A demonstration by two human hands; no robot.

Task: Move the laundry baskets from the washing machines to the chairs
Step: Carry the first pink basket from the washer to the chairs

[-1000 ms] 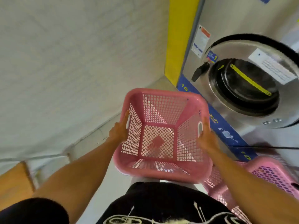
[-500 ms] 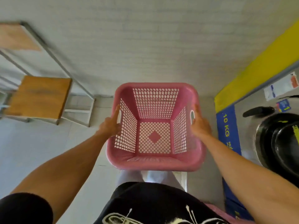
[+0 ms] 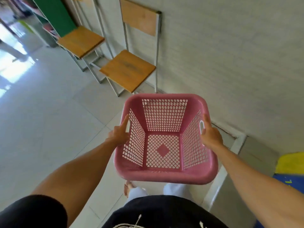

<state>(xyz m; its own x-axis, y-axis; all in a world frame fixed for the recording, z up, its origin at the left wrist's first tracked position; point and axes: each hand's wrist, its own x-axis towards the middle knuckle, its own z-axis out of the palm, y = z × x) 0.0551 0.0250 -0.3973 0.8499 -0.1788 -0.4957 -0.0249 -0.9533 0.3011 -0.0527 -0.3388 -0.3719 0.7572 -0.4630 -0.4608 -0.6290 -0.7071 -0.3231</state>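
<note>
Left hand (image 3: 118, 134) and right hand (image 3: 211, 134) apparently grip upright basket (image 3: 164, 176).

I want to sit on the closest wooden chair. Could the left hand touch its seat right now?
Probably not yet. The left hand is busy gripping the side of the empty pink plastic laundry basket, as is the right hand. The nearest wooden chair stands ahead by the wall, apart from the basket, with only bare floor between.

Fingers of both hands hidden behind the pink basket (image 3: 166, 176) walls; far chair (image 3: 80, 41) backrest cut off.
</note>
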